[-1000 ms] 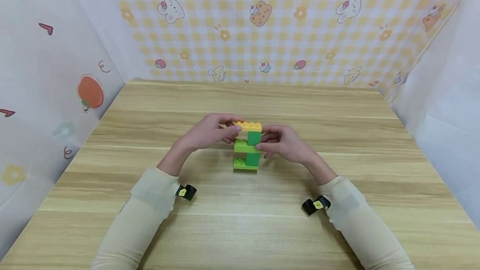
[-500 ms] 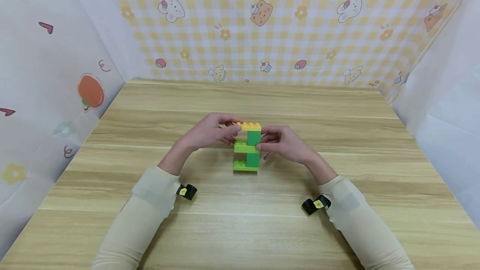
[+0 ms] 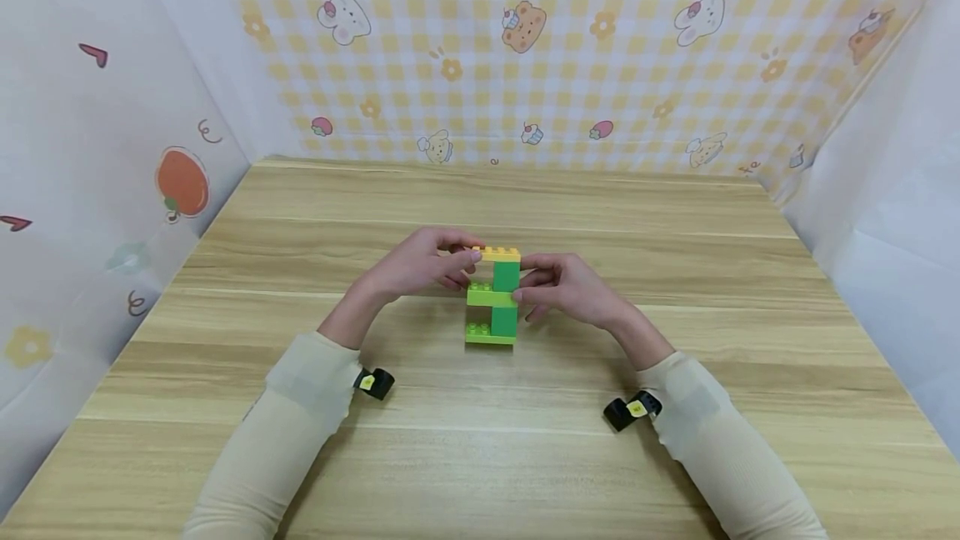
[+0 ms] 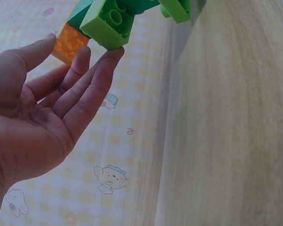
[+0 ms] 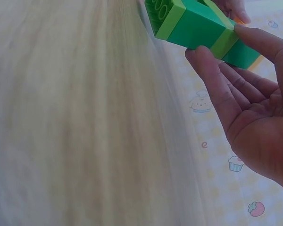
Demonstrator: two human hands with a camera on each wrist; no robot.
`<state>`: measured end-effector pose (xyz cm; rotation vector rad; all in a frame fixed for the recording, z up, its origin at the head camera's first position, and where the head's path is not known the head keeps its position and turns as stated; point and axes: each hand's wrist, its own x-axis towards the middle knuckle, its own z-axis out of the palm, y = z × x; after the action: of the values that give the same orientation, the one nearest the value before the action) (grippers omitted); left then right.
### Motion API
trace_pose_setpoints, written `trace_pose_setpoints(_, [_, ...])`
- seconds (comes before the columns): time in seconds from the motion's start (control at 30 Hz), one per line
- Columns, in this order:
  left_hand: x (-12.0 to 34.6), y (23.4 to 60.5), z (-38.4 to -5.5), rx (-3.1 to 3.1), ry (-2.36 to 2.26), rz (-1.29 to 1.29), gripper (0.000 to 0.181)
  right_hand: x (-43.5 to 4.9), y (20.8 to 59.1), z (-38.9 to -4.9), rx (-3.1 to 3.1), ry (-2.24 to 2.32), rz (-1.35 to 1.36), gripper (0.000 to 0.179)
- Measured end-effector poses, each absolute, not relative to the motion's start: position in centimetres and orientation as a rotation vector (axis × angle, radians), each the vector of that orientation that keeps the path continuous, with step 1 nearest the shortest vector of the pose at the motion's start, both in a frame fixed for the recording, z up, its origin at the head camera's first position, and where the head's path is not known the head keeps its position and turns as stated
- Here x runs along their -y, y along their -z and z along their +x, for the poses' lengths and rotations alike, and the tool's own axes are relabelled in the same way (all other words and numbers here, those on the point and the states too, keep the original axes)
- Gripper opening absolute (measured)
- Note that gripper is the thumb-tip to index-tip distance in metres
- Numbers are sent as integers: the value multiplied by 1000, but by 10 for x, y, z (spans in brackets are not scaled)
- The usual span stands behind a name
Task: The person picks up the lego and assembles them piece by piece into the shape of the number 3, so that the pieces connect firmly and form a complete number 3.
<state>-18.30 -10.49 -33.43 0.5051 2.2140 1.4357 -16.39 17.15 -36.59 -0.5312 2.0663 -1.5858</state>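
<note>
Both hands hold a stacked structure of toy building bricks in the head view. Its top is an orange brick [image 3: 502, 255]; below come a dark green brick [image 3: 506, 277], a light green brick [image 3: 491, 298], another dark green brick [image 3: 504, 322] and a light green bottom brick [image 3: 490, 340]. The dark green ones sit at the right, leaving gaps at the left. My left hand [image 3: 423, 261] pinches the orange brick's left end, a fingertip at the middle brick in the left wrist view. My right hand [image 3: 566, 288] grips the middle brick's right end. The bottom brick's hollow underside [image 5: 162, 10] shows in the right wrist view.
A wood-grain table [image 3: 480, 457] lies beneath the hands. Behind it hangs a yellow checked cloth [image 3: 465, 48] with cartoon prints, and pale sheets [image 3: 75, 148] close off the sides. Each sleeved forearm wears a small black wrist camera [image 3: 381, 384].
The brick structure has shifted very slightly left and down in the head view, both hands keeping their grip. Otherwise the scene looks the same.
</note>
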Motion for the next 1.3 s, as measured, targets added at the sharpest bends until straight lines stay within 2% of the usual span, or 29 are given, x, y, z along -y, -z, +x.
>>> trace_pose_setpoints(1.3, [98,359,-190,-2191,-1460,379,34,-172,379,-170,-1961,1625,-320,52])
